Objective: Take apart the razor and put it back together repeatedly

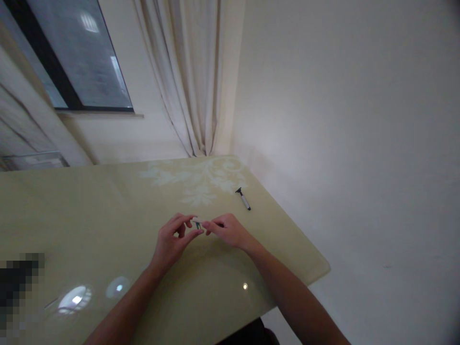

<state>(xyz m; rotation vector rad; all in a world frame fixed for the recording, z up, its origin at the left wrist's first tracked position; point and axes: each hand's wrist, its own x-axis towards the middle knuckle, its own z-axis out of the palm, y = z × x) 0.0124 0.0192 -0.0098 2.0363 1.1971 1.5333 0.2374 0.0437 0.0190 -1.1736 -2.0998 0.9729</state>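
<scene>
Above the table, my left hand (177,235) pinches a small pale-and-green piece (198,224) between its thumb and fingertips. Its kind is too small to make out. My right hand (228,231) meets it from the right, thumb and fingers closed together. A bit of something dark shows beside the right thumb, but most of what that hand grips is hidden by the fingers. Beyond the right hand, a razor (244,199) with a black head and a grey handle lies on the tabletop, apart from both hands.
The glossy pale-green table (118,211) has a white floral pattern at its far end and a right edge along the wall (341,143). Behind it hang beige curtains (196,76) beside a dark-framed window (104,57). A blurred-out dark patch (17,278) covers the left edge.
</scene>
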